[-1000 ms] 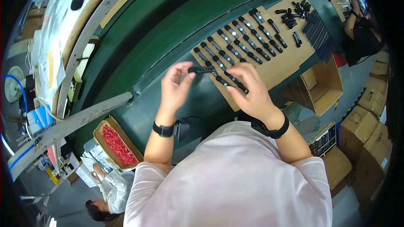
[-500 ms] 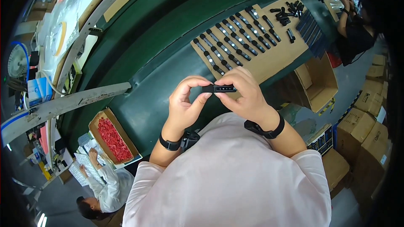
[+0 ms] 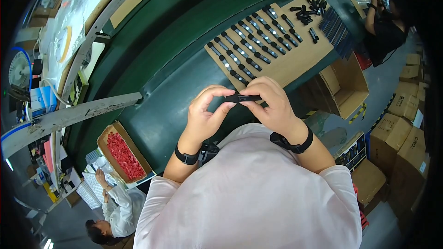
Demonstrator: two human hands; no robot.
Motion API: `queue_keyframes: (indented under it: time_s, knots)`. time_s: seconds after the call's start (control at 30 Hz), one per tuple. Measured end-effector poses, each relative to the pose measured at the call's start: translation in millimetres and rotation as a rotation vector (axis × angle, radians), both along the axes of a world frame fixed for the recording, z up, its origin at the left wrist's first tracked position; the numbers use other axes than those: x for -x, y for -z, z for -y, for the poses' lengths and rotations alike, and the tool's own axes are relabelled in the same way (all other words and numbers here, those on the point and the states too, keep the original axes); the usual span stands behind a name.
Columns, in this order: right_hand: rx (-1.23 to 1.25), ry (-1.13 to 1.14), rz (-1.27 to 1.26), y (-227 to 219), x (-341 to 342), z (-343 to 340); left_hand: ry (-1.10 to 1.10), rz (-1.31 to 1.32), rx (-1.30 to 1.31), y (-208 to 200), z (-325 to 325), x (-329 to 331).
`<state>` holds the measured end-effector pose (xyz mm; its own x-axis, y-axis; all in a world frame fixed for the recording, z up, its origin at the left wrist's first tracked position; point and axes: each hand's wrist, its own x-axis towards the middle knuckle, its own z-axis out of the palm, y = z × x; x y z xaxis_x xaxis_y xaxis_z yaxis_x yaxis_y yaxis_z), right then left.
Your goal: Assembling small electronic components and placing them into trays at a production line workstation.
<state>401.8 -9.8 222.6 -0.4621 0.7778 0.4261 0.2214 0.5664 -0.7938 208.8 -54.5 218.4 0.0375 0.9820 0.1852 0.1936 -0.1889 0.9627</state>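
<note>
Black part [image 3: 243,97]: small, oblong, held level just above the tabletop's near edge, close to the chest, pinched from both ends.

Left hand [image 3: 208,110]: thumb and forefinger closed on the part's left end; dark band on the wrist.

Right hand [image 3: 271,103]: fingers closed over the part's right end; dark band on the wrist.

Board [image 3: 304,60]: tan sheet at 1 o'clock from the hands, on the green tabletop [image 3: 157,64]. It carries several slanting rows of like black parts [image 3: 249,46]; its near and right portions are bare, so by my reading the laying-out is well begun but not finished.

Loose parts [image 3: 307,11]: small heap at the board's far corner, 1 o'clock.

Open carton [image 3: 348,85]: at 3 o'clock, beside the tabletop.

Box of red pieces [image 3: 122,154]: at 8 o'clock.

Co-workers: one at 1 o'clock, one at 7 o'clock.
</note>
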Motion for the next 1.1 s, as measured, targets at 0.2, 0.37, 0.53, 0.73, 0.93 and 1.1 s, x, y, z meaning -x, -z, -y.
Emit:
queue_keyframes:
  time_s: [0.2,0.37,0.53,0.73,0.93,1.1]
  knots:
    - [0.116,0.007,0.070,-5,-3,2,0.026,-0.039,-0.047,7,-7,-2]
    - [0.223,0.044,0.215,29,-16,-2,0.054,-0.183,-0.063,22,-17,-3]
    - [0.357,0.272,0.408,93,-41,-7,-0.030,-0.229,0.114,59,-18,13]
    - [0.427,0.406,0.574,142,-58,-16,-0.139,-0.260,0.208,86,-28,48]
    - [0.339,0.437,0.565,161,-58,-25,-0.246,-0.290,0.155,93,-66,78]
    - [0.328,0.404,0.565,158,-57,-25,-0.228,-0.298,0.220,101,-87,82]
